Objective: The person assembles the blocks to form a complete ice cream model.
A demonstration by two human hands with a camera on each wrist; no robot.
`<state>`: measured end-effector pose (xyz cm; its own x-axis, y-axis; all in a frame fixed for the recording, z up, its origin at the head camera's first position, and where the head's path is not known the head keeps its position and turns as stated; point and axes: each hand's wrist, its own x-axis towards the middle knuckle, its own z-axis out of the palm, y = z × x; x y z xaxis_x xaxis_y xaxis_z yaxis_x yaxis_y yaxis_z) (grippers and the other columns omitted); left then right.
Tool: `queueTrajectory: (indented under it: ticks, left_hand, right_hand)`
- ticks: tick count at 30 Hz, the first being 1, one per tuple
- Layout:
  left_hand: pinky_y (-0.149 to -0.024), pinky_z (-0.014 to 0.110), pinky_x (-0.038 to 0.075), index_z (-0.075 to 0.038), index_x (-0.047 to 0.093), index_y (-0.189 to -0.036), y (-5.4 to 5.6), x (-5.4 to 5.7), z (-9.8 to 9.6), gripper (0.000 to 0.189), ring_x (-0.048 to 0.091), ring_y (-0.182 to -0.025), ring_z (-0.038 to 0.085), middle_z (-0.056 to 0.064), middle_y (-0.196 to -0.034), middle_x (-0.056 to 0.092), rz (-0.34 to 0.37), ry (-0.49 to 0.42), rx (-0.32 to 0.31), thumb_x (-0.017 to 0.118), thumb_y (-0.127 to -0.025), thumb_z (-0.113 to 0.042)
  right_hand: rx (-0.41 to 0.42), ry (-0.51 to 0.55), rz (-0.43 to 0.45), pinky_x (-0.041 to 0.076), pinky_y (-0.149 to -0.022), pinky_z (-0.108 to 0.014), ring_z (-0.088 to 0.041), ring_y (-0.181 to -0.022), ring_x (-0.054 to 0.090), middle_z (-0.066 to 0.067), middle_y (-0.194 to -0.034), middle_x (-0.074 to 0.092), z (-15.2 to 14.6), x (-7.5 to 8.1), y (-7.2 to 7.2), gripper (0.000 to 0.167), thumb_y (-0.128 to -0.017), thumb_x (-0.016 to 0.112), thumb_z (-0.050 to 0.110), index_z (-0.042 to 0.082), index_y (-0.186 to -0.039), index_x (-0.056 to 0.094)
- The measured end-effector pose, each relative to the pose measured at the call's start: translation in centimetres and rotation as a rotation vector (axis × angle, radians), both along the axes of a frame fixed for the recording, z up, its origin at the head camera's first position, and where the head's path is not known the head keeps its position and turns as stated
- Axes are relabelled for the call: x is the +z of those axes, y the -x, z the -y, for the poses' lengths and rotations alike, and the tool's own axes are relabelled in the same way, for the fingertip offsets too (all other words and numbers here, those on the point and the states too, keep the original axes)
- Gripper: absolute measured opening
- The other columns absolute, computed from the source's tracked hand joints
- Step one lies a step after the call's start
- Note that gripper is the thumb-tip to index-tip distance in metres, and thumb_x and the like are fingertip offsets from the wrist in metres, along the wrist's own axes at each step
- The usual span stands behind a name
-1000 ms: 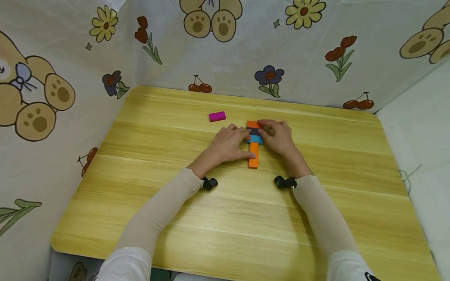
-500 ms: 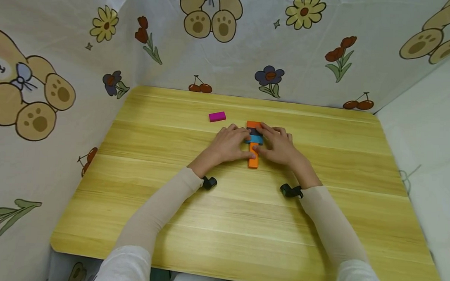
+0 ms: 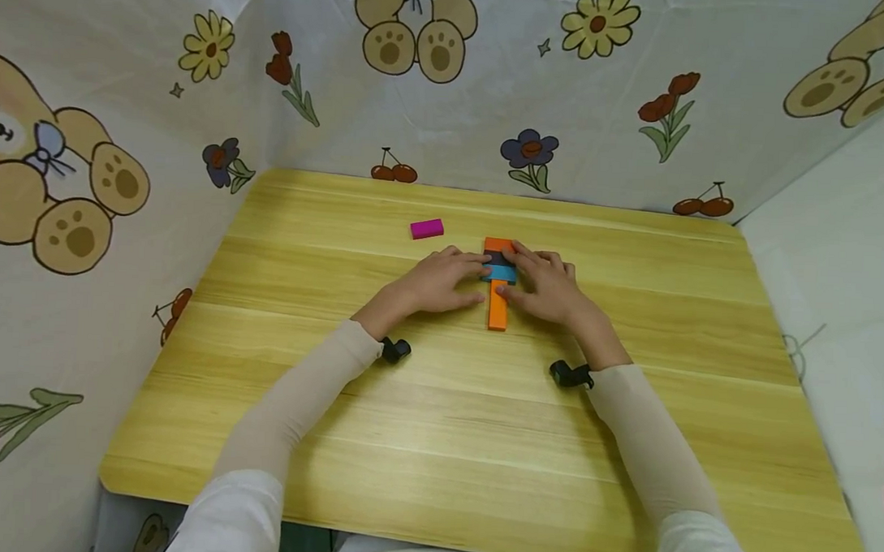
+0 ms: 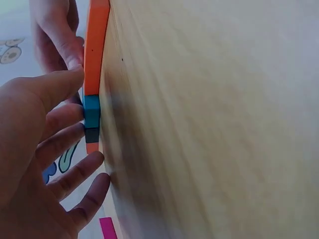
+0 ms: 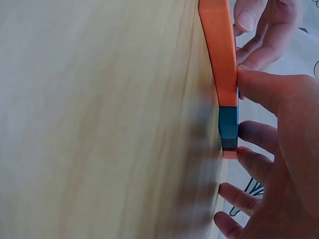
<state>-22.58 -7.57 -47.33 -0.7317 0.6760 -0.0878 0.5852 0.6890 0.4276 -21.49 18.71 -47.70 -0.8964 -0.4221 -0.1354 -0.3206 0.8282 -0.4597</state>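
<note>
Dark, blue and orange blocks lie flat in a row on the wooden table. A long orange block points toward the person; beyond it sit a blue block, a dark block and a crosswise orange block. My right hand spreads over the right side, its thumb on the long block and forefinger at the dark one. On the left, my left hand has its fingertips beside the dark and blue blocks, its thumb just off the long one. Both hands' fingers are extended and relaxed.
A magenta block lies apart, to the back left of the row. The wooden table is bordered at the back by a white cloth printed with bears and flowers. Black wrist cameras hang below both wrists.
My right hand has shifted toward the person, its thumb coming onto the long orange block. My left hand has then drawn slightly left, its thumb leaving that block. The blocks keep their places.
</note>
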Motion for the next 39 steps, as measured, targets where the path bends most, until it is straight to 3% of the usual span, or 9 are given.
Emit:
queueTrajectory:
  ticks: [4,9,15,19,25,32,39]
  left_hand:
    - [-0.126,0.05,0.039,-0.022,0.057,-0.157,0.3,0.0,0.6,0.057,0.047,-0.149,0.029,-0.003,-0.172,0.045,0.019,-0.032,-0.007,0.063,-0.108,-0.048]
    - [-0.126,0.046,0.04,-0.019,0.065,-0.149,0.7,0.2,1.6,0.046,0.051,-0.147,0.028,0.001,-0.161,0.058,-0.008,-0.063,0.056,0.062,-0.109,-0.041]
    - [-0.126,0.049,0.041,-0.017,0.071,-0.141,2.0,0.4,3.6,0.034,0.054,-0.144,0.03,0.004,-0.15,0.066,-0.099,-0.123,0.2,0.059,-0.112,-0.031]
    - [-0.114,0.049,0.049,-0.015,0.071,-0.139,3.5,0.0,5.5,0.032,0.056,-0.133,0.031,0.006,-0.147,0.067,-0.148,-0.208,0.325,0.053,-0.113,-0.02]
    - [-0.106,0.055,0.049,-0.015,0.07,-0.141,5.0,-0.9,7.8,0.033,0.057,-0.128,0.036,0.012,-0.143,0.066,-0.097,-0.312,0.471,0.058,-0.111,-0.02]
    - [-0.107,0.053,0.049,-0.015,0.071,-0.139,5.3,-1.8,8.6,0.032,0.06,-0.125,0.033,0.012,-0.133,0.068,-0.027,-0.348,0.519,0.062,-0.11,-0.025]
    - [-0.106,0.052,0.049,-0.013,0.075,-0.132,5.5,-1.6,8.1,0.027,0.061,-0.121,0.033,0.013,-0.127,0.07,-0.023,-0.359,0.527,0.067,-0.108,-0.023]
  right_hand:
    - [-0.003,0.01,0.01,0.02,-0.117,-0.069,-0.046,-0.158,0.026,0.002,-0.184,0.016,0.0,0.1,-0.1,0.08,-0.104,0.064,0.056,0.028,-0.171,0.031]
    - [-0.012,0.03,0.014,0.02,-0.117,-0.068,-0.046,-0.157,0.027,0.001,-0.183,0.018,0.1,0.3,-0.4,0.08,-0.103,0.065,0.055,0.026,-0.171,0.033]
    - [-0.018,0.017,0.026,0.019,-0.118,-0.069,-0.046,-0.158,0.025,0.002,-0.184,0.016,0.0,0.0,-0.4,0.08,-0.104,0.064,0.055,0.029,-0.172,0.03]
    - [-0.014,0.025,0.02,0.019,-0.116,-0.068,-0.045,-0.159,0.025,0.003,-0.184,0.016,0.0,0.0,-0.4,0.08,-0.104,0.064,0.055,0.029,-0.172,0.03]
    - [-0.017,0.042,0.015,0.02,-0.117,-0.068,-0.045,-0.158,0.026,0.002,-0.183,0.018,0.2,0.1,-0.4,0.08,-0.103,0.065,0.054,0.028,-0.171,0.032]
    - [-0.02,0.038,0.006,0.02,-0.118,-0.066,-0.045,-0.156,0.029,0.004,-0.183,0.019,0.3,-0.2,-0.3,0.08,-0.102,0.066,0.056,0.03,-0.171,0.033]
    - [-0.028,0.048,0.003,0.02,-0.118,-0.065,-0.045,-0.155,0.029,0.005,-0.183,0.019,0.0,0.2,-0.3,0.079,-0.102,0.066,0.055,0.029,-0.17,0.035]
